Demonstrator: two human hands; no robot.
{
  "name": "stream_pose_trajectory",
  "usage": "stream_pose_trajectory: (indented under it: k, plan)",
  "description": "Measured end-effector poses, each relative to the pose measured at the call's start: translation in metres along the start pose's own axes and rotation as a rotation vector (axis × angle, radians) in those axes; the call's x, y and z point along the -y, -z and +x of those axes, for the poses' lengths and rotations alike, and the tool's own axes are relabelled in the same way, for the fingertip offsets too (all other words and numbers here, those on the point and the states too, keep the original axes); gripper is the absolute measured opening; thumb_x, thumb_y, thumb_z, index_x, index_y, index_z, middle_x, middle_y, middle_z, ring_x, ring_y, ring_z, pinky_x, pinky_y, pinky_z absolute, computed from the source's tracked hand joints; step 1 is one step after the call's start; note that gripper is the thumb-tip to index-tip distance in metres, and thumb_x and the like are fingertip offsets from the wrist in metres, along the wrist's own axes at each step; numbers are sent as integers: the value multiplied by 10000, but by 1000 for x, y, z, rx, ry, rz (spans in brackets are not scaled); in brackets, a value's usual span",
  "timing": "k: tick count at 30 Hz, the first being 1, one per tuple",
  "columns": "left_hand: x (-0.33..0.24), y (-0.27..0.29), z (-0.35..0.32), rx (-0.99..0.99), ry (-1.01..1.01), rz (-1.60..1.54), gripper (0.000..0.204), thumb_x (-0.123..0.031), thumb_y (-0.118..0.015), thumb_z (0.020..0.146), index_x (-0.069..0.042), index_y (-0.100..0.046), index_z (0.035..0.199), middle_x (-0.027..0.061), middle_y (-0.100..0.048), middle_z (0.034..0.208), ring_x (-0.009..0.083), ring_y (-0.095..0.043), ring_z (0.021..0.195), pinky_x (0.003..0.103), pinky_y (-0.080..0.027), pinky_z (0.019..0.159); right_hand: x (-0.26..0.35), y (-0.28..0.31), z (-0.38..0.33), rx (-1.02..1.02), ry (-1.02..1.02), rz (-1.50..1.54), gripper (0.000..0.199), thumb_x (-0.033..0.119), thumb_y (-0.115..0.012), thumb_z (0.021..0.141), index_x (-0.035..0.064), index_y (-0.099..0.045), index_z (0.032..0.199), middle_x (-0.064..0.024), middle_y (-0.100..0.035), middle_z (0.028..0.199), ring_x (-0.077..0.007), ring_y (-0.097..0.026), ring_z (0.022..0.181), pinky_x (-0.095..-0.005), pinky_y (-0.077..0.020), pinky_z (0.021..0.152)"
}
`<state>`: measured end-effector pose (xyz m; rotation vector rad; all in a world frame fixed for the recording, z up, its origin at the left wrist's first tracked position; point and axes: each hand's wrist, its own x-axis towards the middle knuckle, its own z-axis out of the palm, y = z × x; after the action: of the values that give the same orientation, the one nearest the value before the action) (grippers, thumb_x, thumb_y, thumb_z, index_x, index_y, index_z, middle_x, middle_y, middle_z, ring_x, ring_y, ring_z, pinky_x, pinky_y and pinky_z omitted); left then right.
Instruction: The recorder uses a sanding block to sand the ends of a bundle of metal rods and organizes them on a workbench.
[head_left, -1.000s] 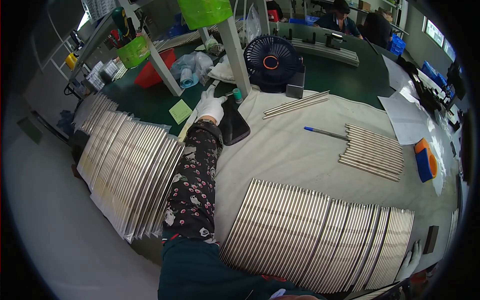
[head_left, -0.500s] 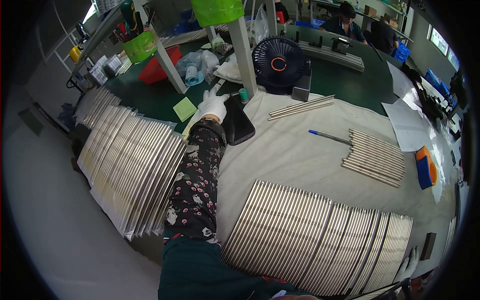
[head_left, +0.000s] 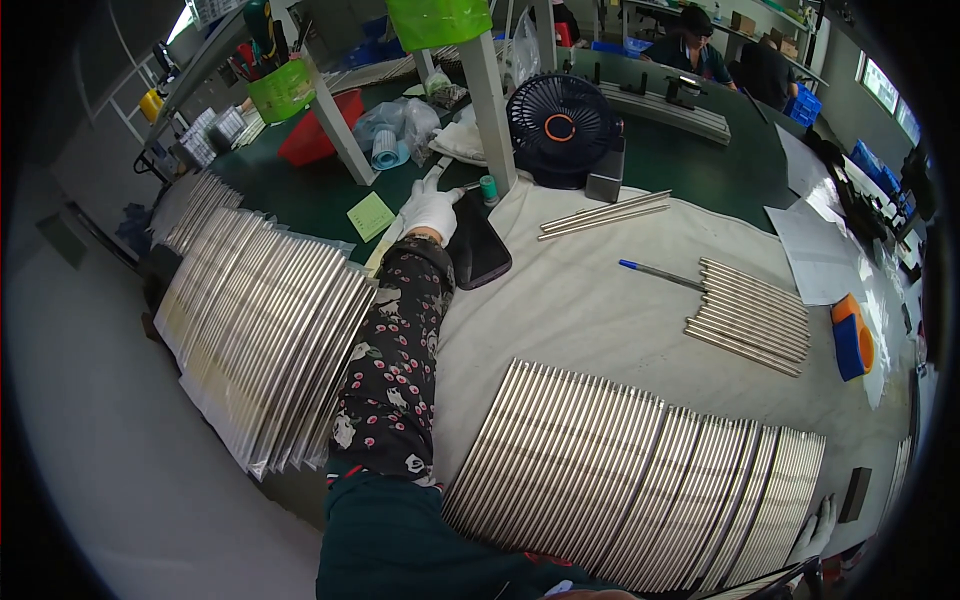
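Observation:
My left hand point(head_left: 430, 212), in a white glove, reaches forward with its fingers stretched out and apart. It lies at the left edge of a dark flat phone-like device point(head_left: 480, 245), close to a small green-topped container point(head_left: 488, 190) and a thin pale tool point(head_left: 437, 174). No held thing is visible in it; whether its fingertips touch the tool is unclear. My right hand point(head_left: 818, 530), also gloved, shows partly at the lower right, fingers extended beside the right end of a wide row of metal rods point(head_left: 580, 450). Its palm is hidden.
Bagged rods point(head_left: 265, 330) are stacked at the left. More rods point(head_left: 750, 315), a pen point(head_left: 660, 274) and an orange-blue tape roll point(head_left: 853, 345) lie right. A fan point(head_left: 562, 130) stands beside a table post point(head_left: 485, 110). A person point(head_left: 690, 50) sits far back.
My left hand has moved very slightly to the right, and its fingers have shifted a little. The right hand and the rods look the same.

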<state>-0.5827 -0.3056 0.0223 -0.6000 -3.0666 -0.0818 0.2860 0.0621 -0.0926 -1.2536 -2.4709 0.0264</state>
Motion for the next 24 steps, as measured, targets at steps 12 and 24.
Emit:
stream_pose_trajectory:
  k: [12,24]
  plan:
    - [0,0,-4,-153,-15,-45,392,-226,-549,987,-345,-610,1356,77,-378,1566,298,-338,1466,470,-394,1123,22,13,1,51,-59,-36,434,152,-458,1031,-39,-504,1419,-236,-445,1517,-385,-402,1421,-443,-291,1189]
    - [5,7,-30,-97,31,-188,384,-236,-531,1004,-350,-609,1363,127,-396,1542,301,-409,1415,439,-391,1130,-2,1,6,16,15,-28,432,138,-456,1035,-42,-494,1426,-236,-441,1522,-380,-396,1428,-438,-290,1190]
